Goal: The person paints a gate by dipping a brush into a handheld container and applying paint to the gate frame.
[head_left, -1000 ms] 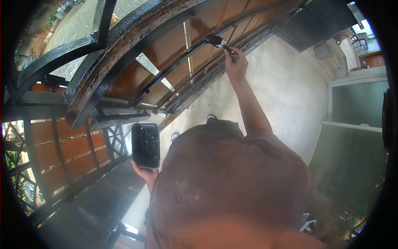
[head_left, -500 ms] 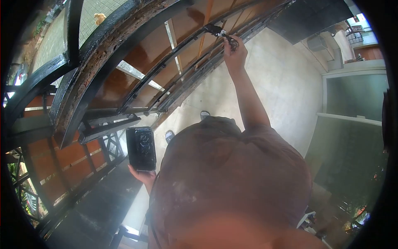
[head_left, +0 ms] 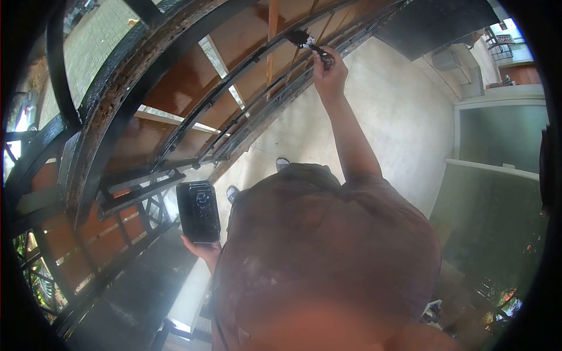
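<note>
My right hand (head_left: 331,73) is closed around the handle of a paintbrush (head_left: 304,41). The brush's dark, paint-covered bristles are at a black metal bar (head_left: 252,61) of the railing, near the top of the view. White patches show between the bristles and the handle. Lower left, my left hand (head_left: 202,250) holds a black rectangular tray (head_left: 198,212) by its near end, with wet, shiny black paint inside. Brown panels (head_left: 181,82) lie behind the metal bars.
A thick curved black beam with a rough, rusty strip (head_left: 111,105) crosses the upper left. Pale floor (head_left: 386,111) lies below, with my feet on it. Glass panels in a white frame (head_left: 492,169) stand at the right, and a dark panel (head_left: 433,26) at the top right.
The railing and beam have shifted left and down in view. My right hand and the brush have moved slightly up and left, and the tray sits a little further left.
</note>
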Available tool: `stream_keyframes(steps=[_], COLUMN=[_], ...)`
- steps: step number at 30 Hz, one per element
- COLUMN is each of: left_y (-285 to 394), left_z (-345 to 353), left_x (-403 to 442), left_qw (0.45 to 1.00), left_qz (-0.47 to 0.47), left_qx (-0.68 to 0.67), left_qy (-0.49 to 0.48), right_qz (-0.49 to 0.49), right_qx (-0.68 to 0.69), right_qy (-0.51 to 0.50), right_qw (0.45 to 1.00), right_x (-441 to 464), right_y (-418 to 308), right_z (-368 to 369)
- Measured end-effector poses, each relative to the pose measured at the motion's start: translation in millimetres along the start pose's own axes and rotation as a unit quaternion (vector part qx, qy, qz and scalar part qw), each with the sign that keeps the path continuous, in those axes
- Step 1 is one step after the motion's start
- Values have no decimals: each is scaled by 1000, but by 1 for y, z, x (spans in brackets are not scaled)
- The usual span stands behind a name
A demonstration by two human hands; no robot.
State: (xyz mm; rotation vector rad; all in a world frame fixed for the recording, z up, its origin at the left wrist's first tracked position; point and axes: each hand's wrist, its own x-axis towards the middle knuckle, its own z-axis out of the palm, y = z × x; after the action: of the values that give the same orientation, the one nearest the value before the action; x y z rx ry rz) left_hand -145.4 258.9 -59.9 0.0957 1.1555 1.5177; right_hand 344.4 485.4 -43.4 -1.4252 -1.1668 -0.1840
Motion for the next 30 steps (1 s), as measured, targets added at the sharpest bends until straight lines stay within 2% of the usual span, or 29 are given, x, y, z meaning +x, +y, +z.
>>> stream_keyframes(steps=[3,7,9,14,19,21,23,25,30], left_y=[-7,-23,-29,-41,-49,-54,-58,-60,-67], left_z=[5,20,25,41,51,52,53,61,55], left_x=[-7,-16,-19,-30,-35,-31,-29,-30,-26], left_qw=[1000,1000,1000,998,999,999,999,1000,999], left_qz=[-13,-13,-15,-18,-17,-14,-10,-21,-31], left_qx=[5,-12,-6,21,17,21,24,3,-1], left_qy=[-4,18,26,65,42,37,32,-15,14], right_qz=[53,67,25,-4,-7,-45,-31,-18,-10], right_qx=[28,66,51,41,30,28,37,48,44], right_qy=[7,14,22,21,-7,-22,-29,-34,-58], right_qw=[998,995,998,999,999,998,998,998,997], right_x=[10,18,21,28,23,20,18,18,23], right_y=[-7,15,22,37,35,38,38,35,21], right_z=[-15,-21,-22,-10,-6,-4,-4,-3,-7])
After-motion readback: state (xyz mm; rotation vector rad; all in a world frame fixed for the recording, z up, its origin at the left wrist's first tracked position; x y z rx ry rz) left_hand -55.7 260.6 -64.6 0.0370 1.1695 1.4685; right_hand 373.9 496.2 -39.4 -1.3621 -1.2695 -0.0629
